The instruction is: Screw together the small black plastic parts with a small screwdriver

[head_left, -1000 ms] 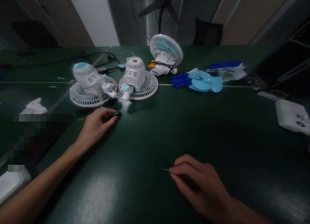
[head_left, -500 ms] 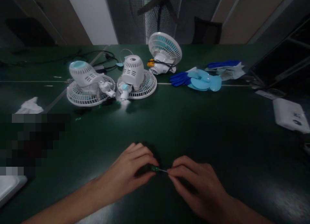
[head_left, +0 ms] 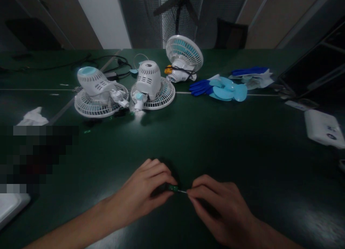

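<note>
Small green piece (head_left: 174, 188) pinched at the left hand's (head_left: 149, 186) tips, thin rod (head_left: 182, 191) meeting it, pinched by the right hand (head_left: 219, 204) — table (head_left: 215, 141) stretching ahead to white fans (head_left: 149, 80)

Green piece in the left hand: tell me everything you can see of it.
The green piece is small, dark green with paler flecks, perhaps plastic. It lies roughly level, pointing toward the right hand. The left hand pinches it between thumb and fingers, hiding its other end. A thin, metallic-looking shaft appears to meet its exposed end.
</note>
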Motion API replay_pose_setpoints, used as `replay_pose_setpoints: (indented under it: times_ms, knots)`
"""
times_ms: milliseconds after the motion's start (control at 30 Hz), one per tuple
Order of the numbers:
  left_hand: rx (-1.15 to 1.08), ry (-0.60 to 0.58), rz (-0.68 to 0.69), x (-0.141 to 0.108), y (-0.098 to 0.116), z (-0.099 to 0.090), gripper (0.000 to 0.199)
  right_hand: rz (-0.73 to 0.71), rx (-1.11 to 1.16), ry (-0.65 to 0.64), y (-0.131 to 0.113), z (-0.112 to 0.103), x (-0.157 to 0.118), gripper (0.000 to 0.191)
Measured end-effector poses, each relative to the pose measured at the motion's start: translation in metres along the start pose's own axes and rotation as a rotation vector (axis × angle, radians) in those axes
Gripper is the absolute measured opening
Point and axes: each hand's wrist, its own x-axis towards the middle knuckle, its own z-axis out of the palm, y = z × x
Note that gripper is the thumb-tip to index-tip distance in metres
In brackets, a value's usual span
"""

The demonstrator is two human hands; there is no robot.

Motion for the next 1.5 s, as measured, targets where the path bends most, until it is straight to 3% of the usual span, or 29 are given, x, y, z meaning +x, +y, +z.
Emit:
replay_pose_setpoints:
  times_ms: [633, 800, 933, 1233, 1400, 1500]
  knots:
    - [0.031, -0.009, 0.014, -0.001, 0.001, 0.001, 0.019, -0.053, -0.060, -0.056, 0.001, 0.004, -0.001, 0.017]
    - [0.050, -0.020, 0.018, 0.000, 0.001, 0.001, 0.022, -0.116, 0.001, 0.028, -0.003, 0.000, 0.001, 0.017]
    - [0.054, -0.016, 0.014, 0.001, 0.002, 0.001, 0.017, -0.060, 0.060, 0.126, -0.004, -0.004, 0.005, 0.015]
    - [0.012, -0.108, 0.051, -0.005, -0.001, -0.011, 0.027, -0.008, 0.074, 0.111, -0.001, -0.003, 0.005, 0.015]
    - [0.025, -0.128, 0.055, -0.006, -0.015, -0.024, 0.024, -0.001, 0.089, 0.107, 0.001, -0.004, 0.005, 0.015]
    - [0.117, -0.016, 0.003, -0.008, -0.041, -0.040, 0.028, 0.006, 0.070, 0.101, 0.001, -0.004, 0.004, 0.013]
